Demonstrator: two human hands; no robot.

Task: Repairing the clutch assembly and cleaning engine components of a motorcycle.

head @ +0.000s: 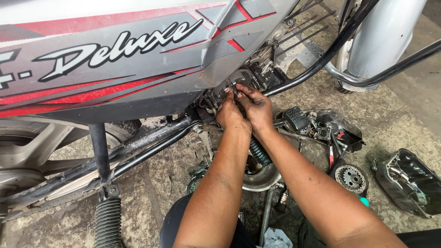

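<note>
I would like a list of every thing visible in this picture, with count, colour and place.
fuel tank: one, grey with red stripes, upper left
engine: one, dark grey, under the tank, centre
crash bar: one, black, upper right
fork: one, silver, top right
frame tubes: two, black, left
sprocket: one, grey, floor right
tray of parts: one, dark, floor right of centre
cover: one, dark, far right
bowl: one, silver, floor centre
left hand: on the engine
right hand: on the engine
</note>
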